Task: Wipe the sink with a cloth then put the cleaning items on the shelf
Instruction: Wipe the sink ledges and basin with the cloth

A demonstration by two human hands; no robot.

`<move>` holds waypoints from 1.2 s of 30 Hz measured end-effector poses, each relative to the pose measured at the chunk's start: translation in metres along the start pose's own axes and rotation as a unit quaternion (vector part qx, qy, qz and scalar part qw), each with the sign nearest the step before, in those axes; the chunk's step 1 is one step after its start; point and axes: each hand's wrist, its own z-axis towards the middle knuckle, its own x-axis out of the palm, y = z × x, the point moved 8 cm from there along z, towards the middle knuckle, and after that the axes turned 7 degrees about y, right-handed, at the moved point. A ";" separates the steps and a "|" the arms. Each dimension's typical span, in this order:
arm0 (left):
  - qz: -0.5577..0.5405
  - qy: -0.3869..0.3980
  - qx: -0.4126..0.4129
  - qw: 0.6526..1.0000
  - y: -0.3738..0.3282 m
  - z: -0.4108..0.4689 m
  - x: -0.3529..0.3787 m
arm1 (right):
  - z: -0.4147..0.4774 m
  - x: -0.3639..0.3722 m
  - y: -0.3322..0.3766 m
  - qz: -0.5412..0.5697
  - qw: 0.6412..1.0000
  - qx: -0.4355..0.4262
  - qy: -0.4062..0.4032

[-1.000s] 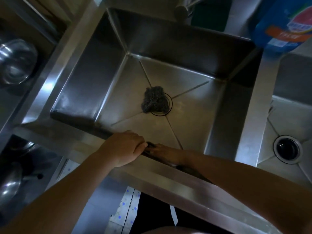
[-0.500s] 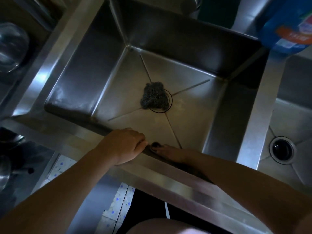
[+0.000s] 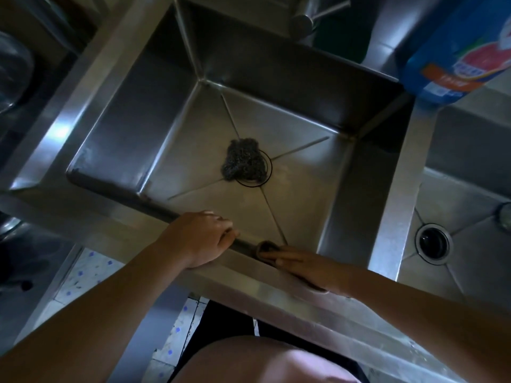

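The steel sink (image 3: 91,87) fills the head view. A grey steel-wool scrubber (image 3: 243,158) lies on its floor, over the drain ring. My left hand (image 3: 199,236) grips the near rim with its fingers curled over the edge. Just to its right, my right hand (image 3: 304,265) reaches inside the basin and presses a small brownish cloth (image 3: 266,247) flat against the near inner wall with straight fingers. Most of the cloth is hidden under the hand and behind the rim.
A blue detergent bottle (image 3: 456,45) stands at the sink's far right corner. The tap (image 3: 307,15) hangs over the back wall. A second basin (image 3: 470,189) with an open drain (image 3: 432,243) lies to the right. Dim metal cookware (image 3: 13,59) sits on the left.
My right hand has slid the cloth a little to the right along the near wall, and more of the cloth shows. My left hand has kept its hold on the rim.
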 end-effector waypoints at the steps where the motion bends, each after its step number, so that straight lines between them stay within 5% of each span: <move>1: -0.001 -0.002 0.001 1.000 0.000 0.000 -0.001 | 0.004 0.001 -0.001 0.012 1.000 0.006 0.003; 18: 0.005 -0.012 0.007 1.000 0.003 0.002 0.005 | 0.094 0.005 -0.074 -0.091 0.986 0.131 0.053; 29: 0.009 0.028 0.001 1.000 0.001 0.001 0.006 | 0.046 0.001 -0.039 -0.069 0.988 0.120 0.073; 36: 0.010 0.040 -0.013 0.999 0.001 0.000 0.005 | -0.007 -0.009 0.001 -0.054 0.995 0.088 0.002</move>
